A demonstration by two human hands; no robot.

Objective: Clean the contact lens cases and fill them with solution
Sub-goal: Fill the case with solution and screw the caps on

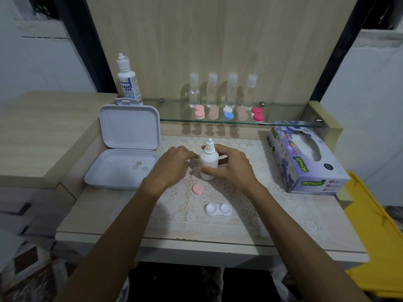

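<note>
A small white dropper bottle (209,159) stands upright on the lace mat (250,205). My right hand (231,168) grips it from the right, thumb across its lower body. Just left of the bottle is my left hand (174,164), fingers loosely curled and fingertips near the bottle's shoulder; whether it touches or holds anything I cannot tell. An open white lens case (218,209) with two empty wells lies nearer to me. One pink cap (198,189) lies between the case and the bottle.
An open white box (122,168) with several lenses sits at the left. A tissue box (305,158) stands at the right. On the glass shelf (283,122) stand several clear bottles (194,90), several coloured lens cases (228,113) and a large solution bottle (128,81).
</note>
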